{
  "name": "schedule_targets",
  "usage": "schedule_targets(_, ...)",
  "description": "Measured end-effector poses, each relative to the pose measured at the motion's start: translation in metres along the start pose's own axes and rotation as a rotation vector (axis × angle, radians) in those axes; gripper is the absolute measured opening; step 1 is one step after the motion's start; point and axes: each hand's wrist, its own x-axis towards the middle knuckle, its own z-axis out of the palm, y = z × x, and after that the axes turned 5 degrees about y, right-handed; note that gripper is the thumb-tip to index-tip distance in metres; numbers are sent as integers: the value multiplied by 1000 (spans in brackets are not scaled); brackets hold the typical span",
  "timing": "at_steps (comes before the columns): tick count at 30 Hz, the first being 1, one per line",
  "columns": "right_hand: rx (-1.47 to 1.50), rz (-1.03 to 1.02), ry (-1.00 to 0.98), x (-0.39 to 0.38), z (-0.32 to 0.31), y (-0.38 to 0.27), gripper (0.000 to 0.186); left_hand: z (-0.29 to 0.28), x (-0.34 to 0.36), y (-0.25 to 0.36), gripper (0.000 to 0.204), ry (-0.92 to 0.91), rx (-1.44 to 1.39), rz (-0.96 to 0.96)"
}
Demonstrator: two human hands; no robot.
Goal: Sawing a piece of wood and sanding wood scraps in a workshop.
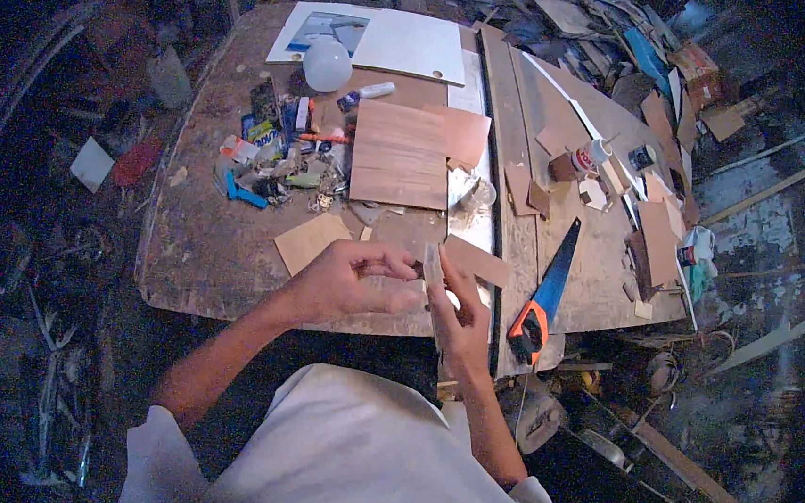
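Above the table's near edge, my right hand [462, 330] is closed on a thin, pale flat piece [433, 265], held on edge; it looks like wood. My left hand [358, 281] is beside it, fingers curled and tips close to the piece. Something small and dark shows at those fingertips, too small to name. Under and past the hands lie a loose wood offcut [313, 243] on the left and a brown strip [477, 260] on the right. A square wooden panel [401, 155] rests farther back.
On the worn wooden table [202, 278], a handsaw [551, 287] with an orange and black handle lies right of my hands. Small tools and packets [287, 162] are heaped left. Behind stand a white round object [327, 64] and white board [409, 49]; a glue bottle [592, 155] is right.
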Motion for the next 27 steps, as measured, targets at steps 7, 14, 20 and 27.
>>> schedule_targets(7, 74, 38, -2, 3, -3, 2, 55, -4, 8, 21, 41, -62, 73, -61)
schedule_targets(14, 12, -126, 29, 3, -1, -2, 50, 8, 12, -4, 81, 90, -223, -119)
schedule_targets(20, 108, -164, 140, -5, 6, 4, 50, 48, 2, -15, 75, 307, -538, -141)
schedule_targets(27, 95, -205, 189, -3, 11, 9, 50, 58, 5, -18, 77, 401, -599, -105)
